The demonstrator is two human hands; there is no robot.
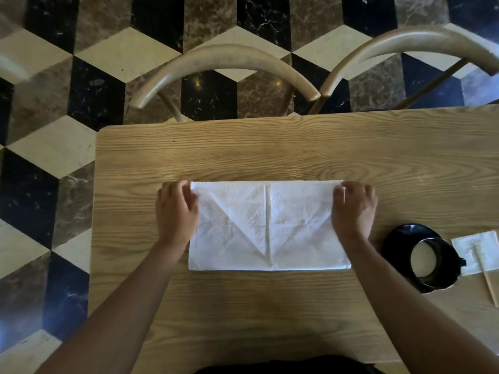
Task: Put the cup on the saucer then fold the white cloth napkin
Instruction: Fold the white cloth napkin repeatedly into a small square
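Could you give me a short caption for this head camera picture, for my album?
Both hands, left and right, hold the far corners of a white napkin; cup sits on saucer.

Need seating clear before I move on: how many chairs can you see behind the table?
2. One chair stands beyond the table's far edge near the middle; a second chair is to its right. Only their curved backs show; others may be out of frame.
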